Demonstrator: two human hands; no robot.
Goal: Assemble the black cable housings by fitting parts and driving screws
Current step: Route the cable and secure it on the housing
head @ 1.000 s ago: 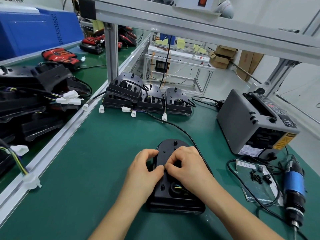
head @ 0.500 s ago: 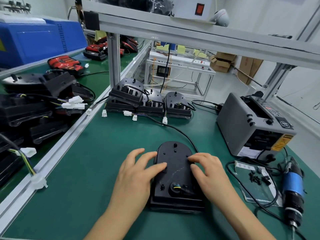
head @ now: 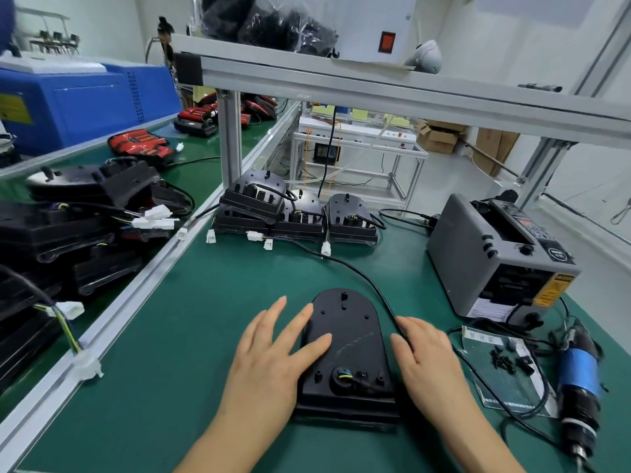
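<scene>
Housing (head: 345, 349) flat on the mat (head: 205, 319), cover seated. Left hand (head: 273, 353) flat on it, right hand (head: 426, 356) relaxed alongside, holding nothing. Next: likely screws (head: 502, 361), then screwdriver (head: 580, 387).

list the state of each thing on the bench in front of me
black housing, lying flat on the mat
left hand, open, fingers resting on the housing
right hand, open, beside the housing's right edge
electric screwdriver, lying on the mat, unheld
screws, loose on the clear sheet
</scene>
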